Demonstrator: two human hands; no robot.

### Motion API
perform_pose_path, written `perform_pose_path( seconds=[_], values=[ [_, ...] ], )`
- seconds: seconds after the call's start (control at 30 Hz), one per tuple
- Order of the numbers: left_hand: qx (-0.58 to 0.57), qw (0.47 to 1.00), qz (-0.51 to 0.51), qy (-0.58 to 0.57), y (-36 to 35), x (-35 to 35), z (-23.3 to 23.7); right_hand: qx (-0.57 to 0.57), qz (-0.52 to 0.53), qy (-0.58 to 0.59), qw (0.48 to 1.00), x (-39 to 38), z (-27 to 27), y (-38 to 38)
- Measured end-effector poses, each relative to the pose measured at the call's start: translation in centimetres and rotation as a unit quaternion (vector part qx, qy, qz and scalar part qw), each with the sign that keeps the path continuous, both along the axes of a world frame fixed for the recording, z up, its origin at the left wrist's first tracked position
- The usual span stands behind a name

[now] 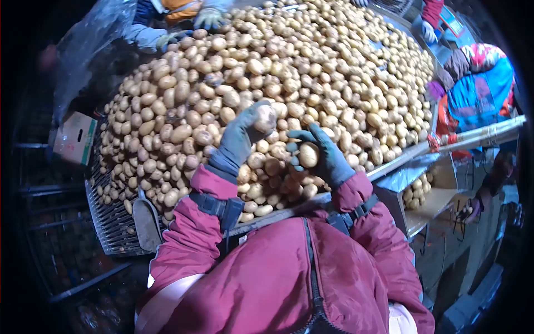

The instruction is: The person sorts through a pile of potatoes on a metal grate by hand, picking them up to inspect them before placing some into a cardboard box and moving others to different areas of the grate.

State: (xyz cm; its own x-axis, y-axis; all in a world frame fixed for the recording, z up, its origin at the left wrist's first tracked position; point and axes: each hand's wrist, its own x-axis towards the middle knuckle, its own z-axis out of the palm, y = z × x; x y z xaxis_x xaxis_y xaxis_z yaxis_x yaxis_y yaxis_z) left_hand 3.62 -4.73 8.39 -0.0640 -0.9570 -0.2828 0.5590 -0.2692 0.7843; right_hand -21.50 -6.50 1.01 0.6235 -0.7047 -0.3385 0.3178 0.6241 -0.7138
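Note:
My left hand [239, 135], in a grey-green glove, is closed round a large potato [266, 119] with a dark patch on its skin. To its right, my gloved right hand [329, 157] grips a rounder, pale potato [308, 155], its fingers curled about the far and left sides. Both hands are just above the near part of a big heap of potatoes [261, 69]. Below and between them the heap dips, and several potatoes there lie in shadow.
The heap rests on a slatted metal table [114, 222] with a raised near edge. A scoop-like metal piece [147, 224] stands at its left corner. Lower right is a carton [414, 214] holding potatoes. Co-workers' gloved hands [208, 19] touch the far side; others are at right.

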Motion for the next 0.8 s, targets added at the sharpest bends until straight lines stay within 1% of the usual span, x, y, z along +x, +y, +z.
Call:
perform_pose_path(
  seconds=[0.03,0.07,0.1,0.13,0.17,0.2,0.23,0.33,0.4,0.43,0.47,0.53,0.57,0.6,0.63,0.67,0.7,0.73,0.77,0.8],
  values=[
    [-0.028,0.998,-0.016,-0.051,1.0,-2.1,-0.2,0.048,0.002,-0.023,0.999,0.3,1.4,0.3],
    [-0.079,0.982,-0.062,-0.157,1.9,-3.9,-1.0,0.096,-0.005,-0.039,0.995,0.4,2.1,0.5],
    [-0.133,0.951,-0.096,-0.261,2.7,-5.7,-1.8,0.141,-0.01,-0.049,0.989,-0.2,2.1,0.8],
    [-0.121,0.933,-0.096,-0.327,3.1,-7.5,-1.5,0.187,-0.018,-0.059,0.98,-0.7,2.2,1.1],
    [-0.136,0.918,-0.099,-0.358,3.9,-8.2,-0.9,0.24,-0.021,-0.054,0.969,-1.5,2.5,1.3],
    [-0.15,0.903,-0.1,-0.39,4.6,-9.0,-0.2,0.24,-0.022,-0.055,0.969,-2.4,2.7,1.4],
    [-0.15,0.903,-0.102,-0.39,4.9,-9.6,-0.3,0.199,-0.014,-0.028,0.98,-3.6,2.7,1.6],
    [-0.092,0.924,-0.108,-0.355,5.7,-10.8,-2.1,0.073,0.016,0.052,0.996,-7.4,2.9,2.7],
    [-0.055,0.933,-0.096,-0.343,5.8,-10.1,-3.5,0.185,-0.071,0.062,0.978,-9.2,4.9,3.5],
    [-0.071,0.92,-0.073,-0.378,6.3,-9.3,-3.3,0.116,-0.047,0.032,0.992,-11.9,5.1,3.2],
    [-0.106,0.892,-0.037,-0.438,7.0,-8.6,-2.7,0.139,-0.032,-0.02,0.99,-15.6,3.0,3.0],
    [-0.142,0.826,0.028,-0.545,8.7,-6.8,-2.1,0.16,-0.123,0.008,0.979,-21.5,1.5,3.4],
    [-0.157,0.791,0.046,-0.589,9.4,-5.3,-2.7,0.117,-0.177,0.077,0.974,-24.4,2.5,3.5],
    [-0.168,0.753,0.066,-0.632,10.1,-3.7,-3.4,0.06,-0.211,0.165,0.962,-28.5,0.7,2.8],
    [-0.079,0.705,0.049,-0.703,10.6,-1.4,-3.3,-0.019,-0.192,0.154,0.969,-34.6,-2.4,1.9],
    [0.011,0.645,0.017,-0.764,11.2,1.0,-3.2,-0.114,-0.216,0.306,0.92,-36.7,-1.3,2.0],
    [-0.05,0.572,0.058,-0.817,11.3,3.0,-3.1,-0.205,-0.235,0.448,0.838,-38.8,0.2,2.0],
    [-0.1,0.484,0.106,-0.863,11.4,4.9,-2.9,-0.191,-0.265,0.472,0.819,-41.7,-0.5,1.5],
    [-0.077,0.615,0.203,-0.758,10.6,6.3,-1.3,-0.177,-0.294,0.496,0.798,-44.0,-0.9,0.8],
    [-0.04,0.59,0.203,-0.781,10.3,7.5,-0.4,-0.198,-0.307,0.482,0.796,-42.8,0.2,0.7]
  ],
)
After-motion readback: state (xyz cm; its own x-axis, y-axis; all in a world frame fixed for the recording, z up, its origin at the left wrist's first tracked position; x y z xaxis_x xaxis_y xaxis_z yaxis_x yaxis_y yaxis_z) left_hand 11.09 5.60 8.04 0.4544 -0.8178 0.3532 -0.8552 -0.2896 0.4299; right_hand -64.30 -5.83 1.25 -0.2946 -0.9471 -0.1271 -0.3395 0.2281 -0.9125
